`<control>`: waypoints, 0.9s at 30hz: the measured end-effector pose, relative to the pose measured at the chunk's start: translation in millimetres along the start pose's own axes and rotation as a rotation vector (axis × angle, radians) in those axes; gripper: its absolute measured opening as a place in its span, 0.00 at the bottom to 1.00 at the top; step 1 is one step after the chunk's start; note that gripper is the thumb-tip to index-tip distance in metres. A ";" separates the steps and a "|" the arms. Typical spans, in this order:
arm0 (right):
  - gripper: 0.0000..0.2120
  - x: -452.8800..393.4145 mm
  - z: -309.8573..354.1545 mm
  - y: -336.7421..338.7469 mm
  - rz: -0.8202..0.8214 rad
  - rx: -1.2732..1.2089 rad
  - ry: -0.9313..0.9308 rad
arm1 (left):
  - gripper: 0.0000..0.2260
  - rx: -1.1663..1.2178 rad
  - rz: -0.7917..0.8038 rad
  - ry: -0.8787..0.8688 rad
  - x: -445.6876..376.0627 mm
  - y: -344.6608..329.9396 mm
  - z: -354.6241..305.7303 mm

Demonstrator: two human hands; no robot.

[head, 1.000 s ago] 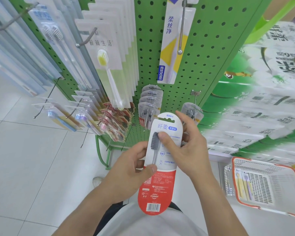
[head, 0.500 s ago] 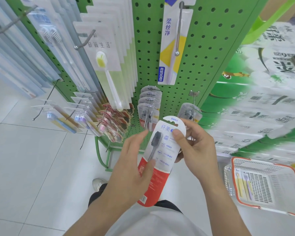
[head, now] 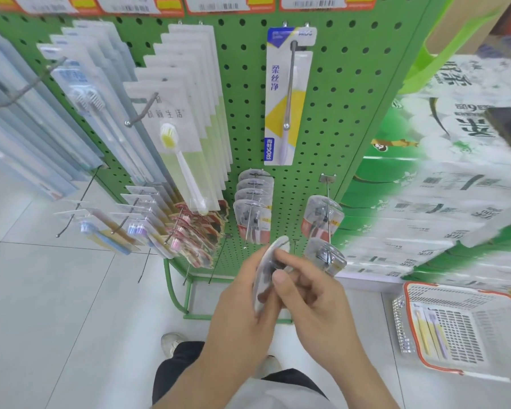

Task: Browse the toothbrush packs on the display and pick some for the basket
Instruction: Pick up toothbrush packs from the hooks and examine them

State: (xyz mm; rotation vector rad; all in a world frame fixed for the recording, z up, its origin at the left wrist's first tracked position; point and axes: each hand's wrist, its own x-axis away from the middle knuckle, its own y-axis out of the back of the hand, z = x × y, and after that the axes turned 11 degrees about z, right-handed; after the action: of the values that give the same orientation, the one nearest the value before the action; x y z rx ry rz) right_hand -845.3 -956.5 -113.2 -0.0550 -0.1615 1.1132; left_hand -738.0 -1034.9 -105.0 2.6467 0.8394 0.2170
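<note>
Both my hands hold one toothbrush pack [head: 266, 270], turned edge-on so only its clear blister and white top show. My left hand [head: 242, 308] wraps its lower part from the left. My right hand [head: 310, 299] pinches its upper edge, thumb toward me. The pack is low in front of the green pegboard display [head: 337, 98], just below the hooks with matching grey-and-red packs [head: 252, 219]. A white basket with an orange rim [head: 502, 376] sits on the floor at the right, holding a pack of yellow and purple toothbrushes [head: 428, 332].
Rows of toothbrush packs hang on long hooks at the left [head: 186, 134], and a single purple-and-yellow pack [head: 286, 95] hangs at centre. Stacked tissue bundles [head: 455, 196] fill the right. My shoes [head: 171, 343] stand on white floor tiles.
The pack has been rotated from face-up to edge-on between my hands and moved closer to the lower hooks. My view has tilted up, so the price labels on top now show.
</note>
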 end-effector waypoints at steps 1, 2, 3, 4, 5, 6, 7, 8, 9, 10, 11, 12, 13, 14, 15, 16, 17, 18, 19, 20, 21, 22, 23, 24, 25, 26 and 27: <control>0.15 0.7 -0.8 3.2 0.013 0.009 0.001 | 0.20 0.062 0.011 0.011 -2.6 0.4 0.3; 0.14 1.2 -1.5 7.4 0.017 0.018 -0.003 | 0.19 0.111 0.026 0.016 -5.1 -0.5 2.7; 0.14 1.7 -0.9 11.4 0.006 0.025 -0.010 | 0.18 0.140 0.044 0.012 -7.1 -2.1 4.6; 0.14 2.6 0.1 15.4 -0.016 0.033 -0.014 | 0.18 0.148 0.063 0.006 -9.0 -4.5 5.9; 0.14 3.4 0.6 19.5 -0.036 0.040 -0.021 | 0.17 0.148 0.080 -0.003 -10.8 -7.5 5.9; 0.13 4.5 0.5 23.5 -0.045 0.048 -0.026 | 0.16 0.157 0.087 -0.010 -13.0 -11.2 6.8; 0.12 5.7 0.1 27.2 -0.047 0.058 -0.026 | 0.15 0.175 0.087 -0.011 -15.2 -14.3 8.3; 0.10 7.0 -1.9 31.2 -0.045 0.072 -0.024 | 0.13 0.189 0.081 -0.009 -17.6 -16.8 10.1; 0.09 8.9 -5.5 36.8 -0.041 0.094 -0.021 | 0.12 0.200 0.070 -0.005 -20.0 -19.1 12.7; 0.10 10.4 -9.1 42.6 -0.043 0.130 -0.015 | 0.11 0.209 0.059 -0.003 -22.5 -20.9 15.3; 0.12 11.8 -11.6 48.2 -0.056 0.168 -0.006 | 0.11 0.209 0.056 -0.005 -25.0 -22.4 17.7; 0.13 12.9 -14.4 53.9 -0.084 0.203 0.003 | 0.11 0.200 0.061 -0.008 -27.5 -24.1 20.0; 0.13 13.6 -16.8 59.2 -0.126 0.235 0.010 | 0.11 0.194 0.072 -0.006 -30.3 -26.1 22.1; 0.13 13.7 -19.4 64.4 -0.172 0.265 0.014 | 0.11 0.190 0.085 0.004 -33.2 -28.6 23.8; 0.13 13.0 -21.5 68.6 -0.215 0.292 0.014 | 0.10 0.188 0.095 0.017 -36.5 -31.2 24.7; 0.13 12.3 -23.1 72.0 -0.249 0.321 0.016 | 0.10 0.175 0.100 0.031 -40.3 -34.6 27.3; 0.15 11.6 -25.5 75.3 -0.273 0.357 0.018 | 0.09 0.155 0.107 0.040 -44.1 -37.8 29.9; 0.16 11.1 -27.1 77.7 -0.287 0.401 0.025 | 0.10 0.131 0.123 0.047 -47.7 -41.2 33.1; 0.17 10.6 -28.7 79.9 -0.296 0.448 0.030 | 0.10 0.110 0.148 0.051 -50.9 -44.5 35.6; 0.18 9.9 -30.2 82.1 -0.299 0.482 0.029 | 0.11 0.087 0.176 0.051 -53.5 -47.7 37.6; 0.17 9.3 -31.5 84.2 -0.300 0.501 0.026 | 0.11 0.060 0.201 0.050 -55.5 -50.5 39.4; 0.16 8.2 -33.2 86.5 -0.300 0.512 0.021 | 0.10 0.035 0.218 0.043 -57.5 -53.1 40.4; 0.16 6.9 -34.4 88.6 -0.301 0.525 0.014 | 0.10 0.017 0.229 0.037 -59.4 -55.5 42.0; 0.16 6.0 -36.4 91.1 -0.303 0.540 0.003 | 0.09 0.008 0.237 0.033 -61.0 -57.6 43.1; 0.16 5.2 -37.9 93.9 -0.304 0.546 -0.010 | 0.09 0.007 0.247 0.031 -62.9 -59.5 43.9; 0.16 4.5 -38.9 96.3 -0.306 0.544 -0.021 | 0.09 0.007 0.257 0.034 -64.9 -61.0 45.4; 0.16 4.1 -39.8 98.5 -0.306 0.542 -0.028 | 0.09 0.006 0.265 0.037 -66.5 -62.1 46.2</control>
State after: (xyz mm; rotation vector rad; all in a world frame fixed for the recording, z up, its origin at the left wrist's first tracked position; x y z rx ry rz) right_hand -924.8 -907.9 -164.4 0.4555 0.1086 0.8214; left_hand -813.3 -1039.5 -173.7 2.7615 0.4974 0.3310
